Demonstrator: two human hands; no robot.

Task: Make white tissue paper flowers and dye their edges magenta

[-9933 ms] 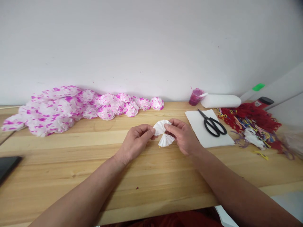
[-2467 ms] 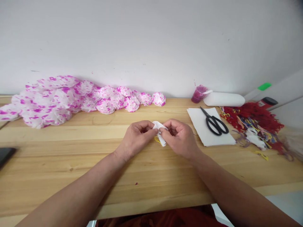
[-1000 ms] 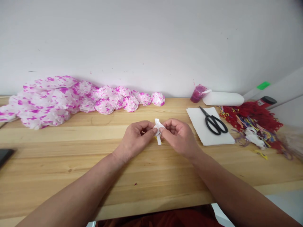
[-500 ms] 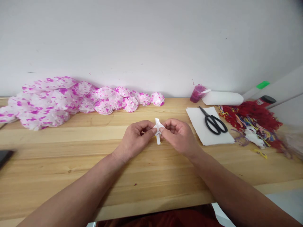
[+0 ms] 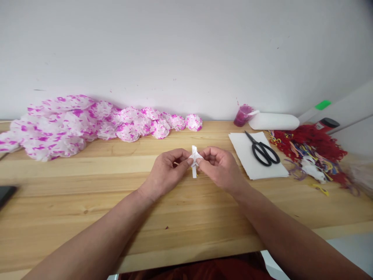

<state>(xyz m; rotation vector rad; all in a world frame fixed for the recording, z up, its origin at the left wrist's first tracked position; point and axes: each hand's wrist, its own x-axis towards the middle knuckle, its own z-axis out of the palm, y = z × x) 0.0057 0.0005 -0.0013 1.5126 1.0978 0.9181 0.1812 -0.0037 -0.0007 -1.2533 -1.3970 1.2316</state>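
Note:
My left hand (image 5: 169,170) pinches one side of a small folded white tissue paper (image 5: 194,158) between thumb and fingers. On the opposite side my right hand (image 5: 220,168) grips the same paper in a pinch. One narrow end of the paper points up toward the wall, and a strip hangs down between my thumbs. A bit of yellow shows beside the lower strip, too small to name. The fingertips behind the paper are partly hidden.
Pink-spotted white tissue flowers (image 5: 64,128) line the back left. Black-handled scissors (image 5: 264,151) lie on a white paper stack (image 5: 247,157) at the right. Beyond are a purple-stained cup (image 5: 242,117), a white bottle (image 5: 274,121) and red yarn (image 5: 311,140). A dark object (image 5: 6,193) rests at left.
The upper end of the white tissue paper looks slightly more ruffled. Both hands keep almost the same place and hold.

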